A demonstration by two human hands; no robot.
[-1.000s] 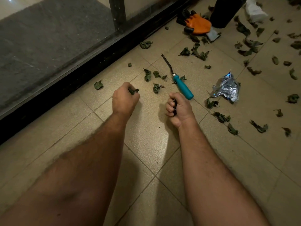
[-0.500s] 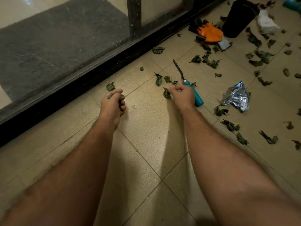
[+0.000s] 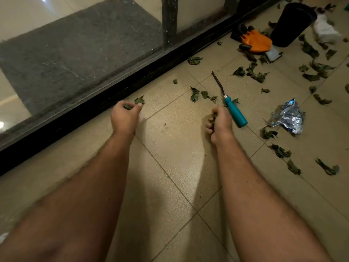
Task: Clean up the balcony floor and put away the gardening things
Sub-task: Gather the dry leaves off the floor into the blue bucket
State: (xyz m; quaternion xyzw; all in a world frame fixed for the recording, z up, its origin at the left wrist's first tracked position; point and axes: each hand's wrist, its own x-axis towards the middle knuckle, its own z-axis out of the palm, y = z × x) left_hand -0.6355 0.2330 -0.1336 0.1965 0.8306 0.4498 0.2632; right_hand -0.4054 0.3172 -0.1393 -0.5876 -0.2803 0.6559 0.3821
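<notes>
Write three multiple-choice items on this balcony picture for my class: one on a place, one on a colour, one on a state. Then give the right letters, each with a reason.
1. Where does the crumpled foil wrapper lie?
A. to the right of the hand tool
B. against the door track
C. inside the black pot

2. What colour is the handle of the hand tool?
A. red
B. teal
C. yellow

3. What is the left hand doing?
A. lying flat and open
B. gripping leaves
C. gripping the glove

Key: 1 A, it lies on the tiles right of the tool. 2 B, the handle is teal. 3 B, green leaves show between its curled fingers.
</notes>
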